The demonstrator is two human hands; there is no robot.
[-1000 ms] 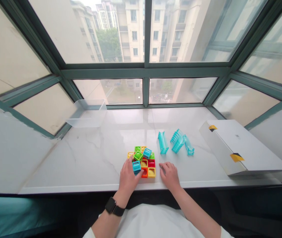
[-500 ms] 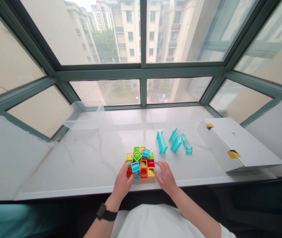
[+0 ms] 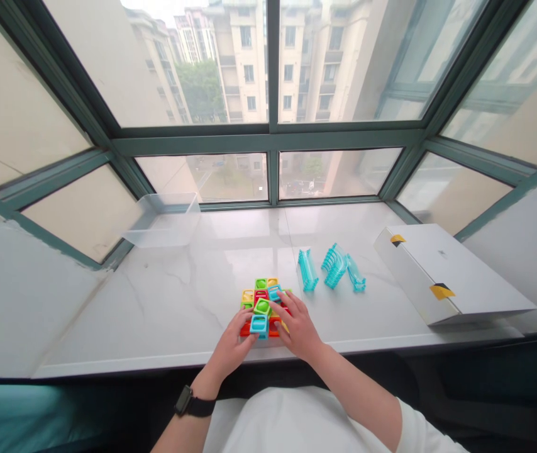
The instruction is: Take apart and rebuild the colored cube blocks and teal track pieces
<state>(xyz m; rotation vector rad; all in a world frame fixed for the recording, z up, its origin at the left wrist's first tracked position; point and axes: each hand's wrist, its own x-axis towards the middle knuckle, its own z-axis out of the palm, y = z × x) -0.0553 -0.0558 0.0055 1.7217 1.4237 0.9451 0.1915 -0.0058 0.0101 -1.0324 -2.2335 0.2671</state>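
Note:
Colourful hollow toy blocks form a compact cluster near the counter's front edge. My left hand (image 3: 231, 341) curls around its front left corner, thumb and fingers against a blue block (image 3: 259, 324) on top. My right hand (image 3: 300, 327) reaches over the right side, fingers bent, with its index fingertip against a tilted green block (image 3: 263, 306). Another blue block (image 3: 275, 292) lies by its farther fingers. Behind these are a red block (image 3: 261, 294), a yellow block (image 3: 273, 282) and another green block (image 3: 261, 284). My right hand hides the cluster's right part.
Several translucent turquoise track pieces (image 3: 307, 270) lie to the right behind the cluster. A clear plastic bin (image 3: 162, 238) stands at the back left. On the right is a white box (image 3: 457, 267) with yellow-black tape. Windows surround the white marble-look counter (image 3: 155, 314).
My right hand has moved left from beside the cluster onto its blocks. The front blue block now sits straighter, and the tilted green block has shifted closer to me.

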